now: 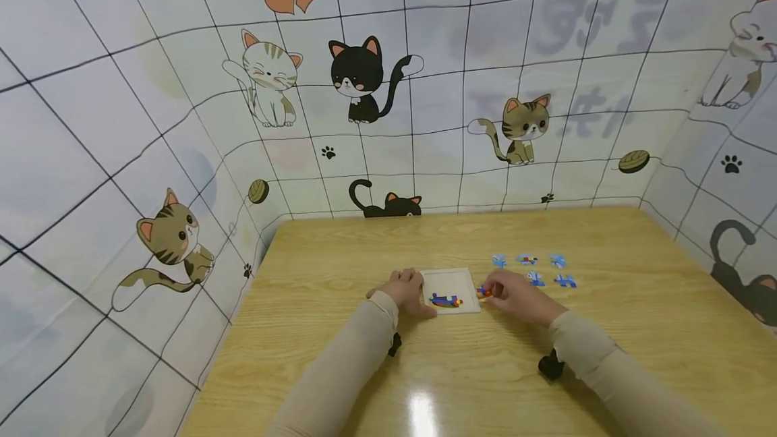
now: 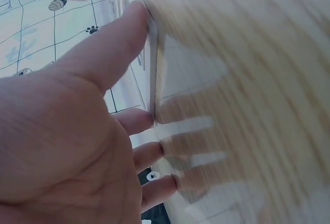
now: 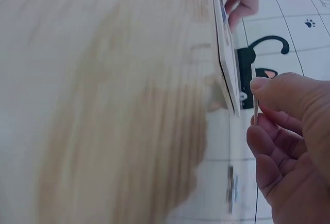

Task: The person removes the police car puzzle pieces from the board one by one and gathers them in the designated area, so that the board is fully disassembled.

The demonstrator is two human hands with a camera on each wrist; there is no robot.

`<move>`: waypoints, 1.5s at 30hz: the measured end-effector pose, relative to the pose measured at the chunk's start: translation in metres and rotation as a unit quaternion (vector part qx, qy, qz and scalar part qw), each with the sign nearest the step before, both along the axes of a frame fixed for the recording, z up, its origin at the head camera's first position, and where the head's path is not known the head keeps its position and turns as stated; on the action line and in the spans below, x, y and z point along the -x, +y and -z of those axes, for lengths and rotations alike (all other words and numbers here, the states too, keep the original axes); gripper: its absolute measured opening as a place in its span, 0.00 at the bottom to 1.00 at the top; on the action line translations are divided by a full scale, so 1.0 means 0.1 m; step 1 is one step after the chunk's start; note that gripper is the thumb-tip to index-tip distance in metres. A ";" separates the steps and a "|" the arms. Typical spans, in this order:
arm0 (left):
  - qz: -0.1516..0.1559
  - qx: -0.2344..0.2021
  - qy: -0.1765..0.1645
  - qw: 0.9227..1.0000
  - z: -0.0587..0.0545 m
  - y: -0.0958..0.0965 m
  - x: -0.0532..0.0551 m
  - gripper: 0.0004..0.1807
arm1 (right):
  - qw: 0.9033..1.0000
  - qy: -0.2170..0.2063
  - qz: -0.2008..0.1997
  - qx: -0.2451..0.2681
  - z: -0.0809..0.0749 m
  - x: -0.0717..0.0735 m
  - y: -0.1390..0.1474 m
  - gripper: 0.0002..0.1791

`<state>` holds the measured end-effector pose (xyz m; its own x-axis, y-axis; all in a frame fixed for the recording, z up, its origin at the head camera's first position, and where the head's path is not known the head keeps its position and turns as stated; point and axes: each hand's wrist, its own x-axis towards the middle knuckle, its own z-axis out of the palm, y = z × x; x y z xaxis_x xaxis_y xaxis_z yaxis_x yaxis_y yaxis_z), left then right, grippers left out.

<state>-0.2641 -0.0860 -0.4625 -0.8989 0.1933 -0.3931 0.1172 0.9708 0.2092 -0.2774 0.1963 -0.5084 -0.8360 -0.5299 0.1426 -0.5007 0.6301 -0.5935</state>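
A square white puzzle tray (image 1: pixel 452 284) lies on the table with a few joined blue, yellow and red pieces (image 1: pixel 445 300) in its lower left part. My left hand (image 1: pixel 403 294) rests at the tray's left side. Its thumb (image 2: pixel 116 41) lies straight against the tray edge, and the fingertips touch down beside the corner and on the tabletop. Just off the tray's right edge, my right hand (image 1: pixel 519 297) pinches a thin jigsaw piece (image 3: pixel 255 98) between thumb and fingers. That piece shows blue, orange and red, raised slightly above the table.
Several loose blue jigsaw pieces (image 1: pixel 534 279) lie in two rows beyond my right hand. The wooden table (image 1: pixel 328 248) meets a cat-patterned cloth wall (image 1: pixel 437 154) at the back. Dark wrist straps (image 1: pixel 551 365) hang under both sleeves.
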 end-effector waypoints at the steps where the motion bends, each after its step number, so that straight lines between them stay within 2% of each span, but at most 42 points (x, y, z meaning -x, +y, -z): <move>1: 0.000 0.001 0.001 1.000 0.00 0.00 0.00 0.41 | 1.000 0.001 0.000 0.000 0.00 0.00 0.04 0.07; 5: 0.001 0.005 0.002 1.000 0.05 0.01 0.01 0.43 | 1.000 0.009 0.016 -0.005 -0.03 -0.01 0.19 0.07; 12: -0.006 0.011 -0.008 1.000 0.25 0.00 0.17 0.46 | 0.999 0.002 0.047 -0.010 -0.04 -0.05 0.45 0.06; 18: -0.004 0.015 -0.013 1.000 0.23 0.02 0.14 0.47 | 0.997 0.025 0.068 -0.015 -0.04 -0.10 0.67 0.08; 24: -0.001 0.023 -0.012 1.000 0.19 0.03 0.12 0.48 | 0.995 0.018 0.091 -0.022 -0.02 -0.18 0.89 0.08; 28: -0.002 0.027 -0.010 1.000 0.25 0.03 0.15 0.51 | 0.995 0.022 0.098 -0.029 0.01 -0.22 1.03 0.09; 31: -0.002 0.029 -0.008 1.000 0.24 0.03 0.15 0.51 | 0.994 0.014 0.108 -0.031 0.01 -0.26 1.13 0.09; 35: 0.001 0.021 -0.002 1.000 0.18 0.02 0.09 0.50 | 0.992 0.005 0.118 -0.036 0.01 -0.30 1.27 0.08; 41: 0.005 0.009 -0.002 1.000 0.06 0.00 0.01 0.49 | 0.992 0.020 0.114 -0.046 0.06 -0.32 1.42 0.08; 43: 0.006 0.008 -0.002 1.000 0.06 -0.01 0.02 0.49 | 0.992 0.019 0.118 -0.048 0.07 -0.32 1.45 0.08; 45: 0.005 0.010 0.000 1.000 0.15 -0.01 0.08 0.49 | 0.991 0.016 0.121 -0.051 0.07 -0.33 1.47 0.08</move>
